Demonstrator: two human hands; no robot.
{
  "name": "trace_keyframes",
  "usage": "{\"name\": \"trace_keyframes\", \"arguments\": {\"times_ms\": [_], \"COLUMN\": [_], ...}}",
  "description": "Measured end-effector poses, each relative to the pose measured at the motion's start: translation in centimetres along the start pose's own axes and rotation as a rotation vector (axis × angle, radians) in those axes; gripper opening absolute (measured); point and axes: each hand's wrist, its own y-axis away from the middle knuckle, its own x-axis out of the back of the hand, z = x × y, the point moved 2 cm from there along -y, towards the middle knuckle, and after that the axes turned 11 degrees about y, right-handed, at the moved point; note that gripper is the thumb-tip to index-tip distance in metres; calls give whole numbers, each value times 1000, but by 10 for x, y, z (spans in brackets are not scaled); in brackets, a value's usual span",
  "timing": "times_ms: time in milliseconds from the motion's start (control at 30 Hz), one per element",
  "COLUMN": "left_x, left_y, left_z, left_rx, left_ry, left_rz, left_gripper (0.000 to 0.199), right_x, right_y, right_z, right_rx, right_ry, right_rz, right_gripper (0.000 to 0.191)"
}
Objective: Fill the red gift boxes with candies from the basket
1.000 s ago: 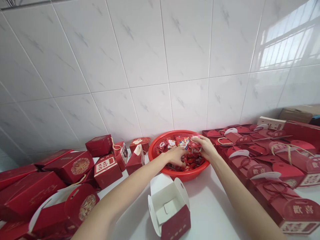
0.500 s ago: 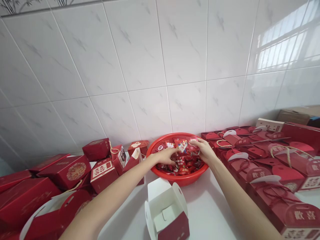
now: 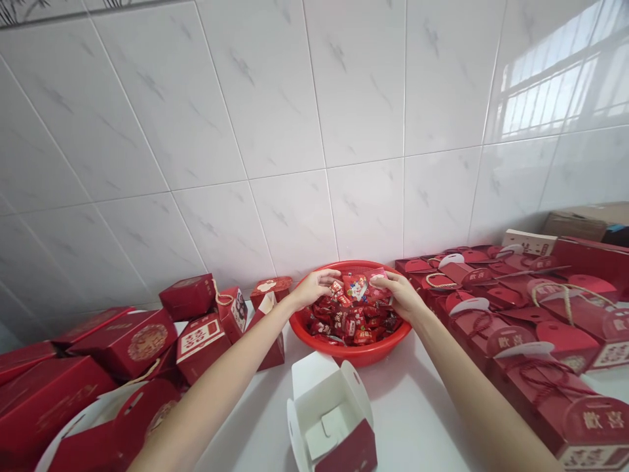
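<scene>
A red plastic basket (image 3: 361,357) full of red-wrapped sweets (image 3: 346,322) stands against the wall. At its left rim is my left hand (image 3: 317,288), its fingers apart, beside a small red-and-white packet (image 3: 340,293); no held item shows. My right hand (image 3: 396,293), at the right rim, pinches a pink-red packet (image 3: 377,282) between thumb and fingers. Next to that packet lies a larger colourful one (image 3: 356,287). In front of the basket stands a red box with white inside (image 3: 327,419), its flaps up and nothing in it.
Several red boxes (image 3: 147,341) are piled on the left, one with its top open. Rows of red gift boxes (image 3: 521,347) with rope handles cover the right side. A cardboard box (image 3: 574,224) sits at the far right, and a tiled wall (image 3: 363,216) rises behind.
My left hand has moved back and left, from over the middle of the sweets to the basket's left rim. My right hand keeps its hold on the pink-red packet.
</scene>
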Motion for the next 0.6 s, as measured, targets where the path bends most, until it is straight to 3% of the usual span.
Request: {"name": "trace_keyframes", "arguments": {"times_ms": [167,333,600], "left_x": [-7,-7,-21], "left_y": [3,4,15], "left_z": [1,5,47], "left_rx": [6,40,-8], "left_ry": [21,-142,-883], "left_rz": [-41,-163,-441], "left_gripper": [66,70,64], "right_x": [-1,-2,-1], "right_y": [3,5,7], "right_z": [-3,-5,-7], "right_rx": [-7,-17,-37], "right_ry": [9,7,47], "right_rz": [-18,-27,0], "right_gripper": [25,25,26]}}
